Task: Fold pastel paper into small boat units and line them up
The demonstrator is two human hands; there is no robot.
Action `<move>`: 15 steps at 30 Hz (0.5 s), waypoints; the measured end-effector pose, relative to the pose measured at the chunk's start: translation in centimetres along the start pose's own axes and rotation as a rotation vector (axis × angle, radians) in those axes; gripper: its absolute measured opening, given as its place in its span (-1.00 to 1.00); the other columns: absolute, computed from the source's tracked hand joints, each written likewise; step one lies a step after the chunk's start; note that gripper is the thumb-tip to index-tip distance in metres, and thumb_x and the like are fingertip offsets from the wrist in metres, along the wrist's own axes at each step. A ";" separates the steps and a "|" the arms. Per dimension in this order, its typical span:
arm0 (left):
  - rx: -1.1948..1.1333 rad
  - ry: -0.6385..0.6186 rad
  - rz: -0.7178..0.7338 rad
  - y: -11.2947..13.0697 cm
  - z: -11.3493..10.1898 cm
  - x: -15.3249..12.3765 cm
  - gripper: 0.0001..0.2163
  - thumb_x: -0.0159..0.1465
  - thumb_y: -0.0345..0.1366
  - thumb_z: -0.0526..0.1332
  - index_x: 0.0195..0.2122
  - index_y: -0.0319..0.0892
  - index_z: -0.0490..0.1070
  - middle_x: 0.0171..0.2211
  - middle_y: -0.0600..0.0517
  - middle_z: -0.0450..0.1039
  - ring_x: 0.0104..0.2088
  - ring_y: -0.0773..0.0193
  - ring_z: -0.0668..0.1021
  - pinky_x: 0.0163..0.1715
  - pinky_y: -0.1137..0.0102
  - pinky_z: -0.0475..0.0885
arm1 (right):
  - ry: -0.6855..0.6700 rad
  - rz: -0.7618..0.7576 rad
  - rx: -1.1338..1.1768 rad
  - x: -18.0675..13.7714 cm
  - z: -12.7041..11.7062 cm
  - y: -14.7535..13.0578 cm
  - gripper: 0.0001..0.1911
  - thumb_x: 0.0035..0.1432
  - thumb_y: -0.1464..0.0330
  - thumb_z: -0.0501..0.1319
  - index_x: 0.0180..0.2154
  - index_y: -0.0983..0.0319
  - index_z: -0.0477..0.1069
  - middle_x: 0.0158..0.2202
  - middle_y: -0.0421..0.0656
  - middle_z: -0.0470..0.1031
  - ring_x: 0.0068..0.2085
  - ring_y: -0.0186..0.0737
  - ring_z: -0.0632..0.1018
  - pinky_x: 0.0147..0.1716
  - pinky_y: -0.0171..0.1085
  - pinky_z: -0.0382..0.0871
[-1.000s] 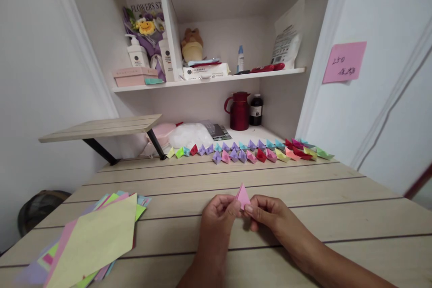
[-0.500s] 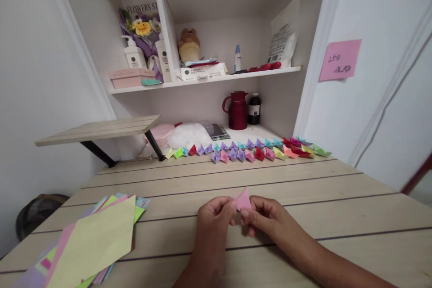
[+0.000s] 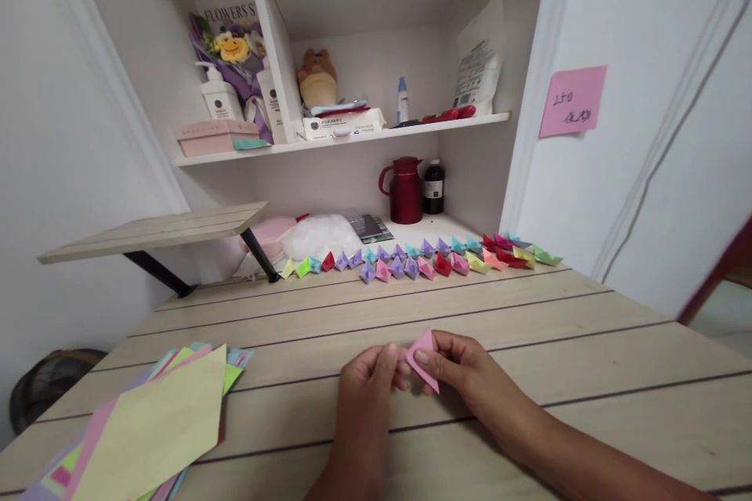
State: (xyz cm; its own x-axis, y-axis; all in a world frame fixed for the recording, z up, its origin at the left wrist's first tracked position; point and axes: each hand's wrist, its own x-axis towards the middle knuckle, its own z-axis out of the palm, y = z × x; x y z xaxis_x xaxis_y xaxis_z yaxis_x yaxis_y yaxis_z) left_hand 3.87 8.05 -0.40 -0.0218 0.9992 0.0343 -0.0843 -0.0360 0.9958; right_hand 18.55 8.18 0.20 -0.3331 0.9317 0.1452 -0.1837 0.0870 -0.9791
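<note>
A small piece of folded pink paper (image 3: 424,358) is held above the table between my two hands. My right hand (image 3: 455,364) pinches it, thumb lying across its front face. At the paper's left corner, my left hand (image 3: 371,373) has its thumb and fingers closed; the tips meet that corner, though the exact contact is partly hidden. Behind my hands, folded paper boats (image 3: 397,267) of several colours stand in two uneven rows. To the left lies a fanned stack of coloured paper sheets (image 3: 153,427), a pale yellow one on top.
The plank-patterned table (image 3: 305,319) reaches back to a white shelf unit (image 3: 341,137). A small raised wooden stand (image 3: 156,231) with black legs is at the left. Behind the boats are a clear plastic bag (image 3: 323,237), a dark red jug (image 3: 406,192) and a dark bottle (image 3: 433,188).
The pink paper has turned in my right hand, its lower point now showing below the thumb. My left thumb has shifted up and off its face. The view has swung slightly right.
</note>
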 end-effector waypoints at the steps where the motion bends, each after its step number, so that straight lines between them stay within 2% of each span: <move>1: -0.010 0.000 0.011 -0.1 0.0 0.0 -0.68 0.09 -0.06 0.24 -0.54 -0.25 0.48 -0.58 0.04 0.38 -0.52 0.33 0.37 -0.42 0.43 0.28 | 0.011 0.005 0.011 0.0 0.0 0.0 -0.63 0.10 0.10 0.25 -0.49 0.29 0.41 -0.50 -0.17 0.45 -0.40 -0.26 0.43 -0.33 -0.28 0.24; 5: -0.046 -0.022 0.011 -0.2 0.2 0.0 -0.70 0.02 -0.06 0.33 -0.47 -0.26 0.54 -0.58 0.03 0.42 -0.50 0.30 0.41 -0.41 0.42 0.31 | 0.055 0.014 -0.008 0.1 -0.1 0.4 -0.62 0.09 0.10 0.26 -0.50 0.30 0.41 -0.53 -0.19 0.43 -0.43 -0.29 0.41 -0.33 -0.29 0.23; 9: -0.068 0.001 -0.034 -0.4 0.4 0.0 -0.73 -0.09 -0.12 0.41 -0.53 -0.25 0.53 -0.66 0.07 0.39 -0.59 0.34 0.38 -0.50 0.45 0.27 | 0.048 0.028 -0.013 0.0 -0.2 0.6 -0.61 0.07 0.08 0.28 -0.51 0.30 0.40 -0.56 -0.20 0.42 -0.46 -0.32 0.39 -0.39 -0.32 0.21; 12: -0.069 0.028 -0.052 -0.5 0.3 0.0 -0.75 -0.10 -0.15 0.41 -0.59 -0.25 0.51 -0.70 0.10 0.34 -0.61 0.37 0.34 -0.52 0.45 0.23 | 0.018 -0.002 -0.027 -0.1 -0.1 0.6 -0.61 0.10 0.08 0.26 -0.49 0.30 0.41 -0.53 -0.18 0.46 -0.45 -0.30 0.43 -0.39 -0.32 0.24; 15: -0.156 -0.024 -0.083 -0.3 0.1 -0.3 -0.75 -0.06 -0.16 0.41 -0.61 -0.25 0.47 -0.69 0.10 0.31 -0.58 0.38 0.33 -0.49 0.45 0.22 | -0.022 -0.049 -0.087 -0.2 0.0 0.5 -0.61 0.17 0.09 0.19 -0.47 0.29 0.42 -0.48 -0.15 0.49 -0.41 -0.26 0.45 -0.37 -0.30 0.28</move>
State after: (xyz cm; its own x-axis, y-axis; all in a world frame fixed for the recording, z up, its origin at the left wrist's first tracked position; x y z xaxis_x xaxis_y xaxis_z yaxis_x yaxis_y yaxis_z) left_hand 4.03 7.78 -0.66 0.0152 0.9989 -0.0435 -0.2386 0.0459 0.9700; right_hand 18.56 8.00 -0.28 -0.3461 0.9177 0.1951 -0.1196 0.1631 -0.9793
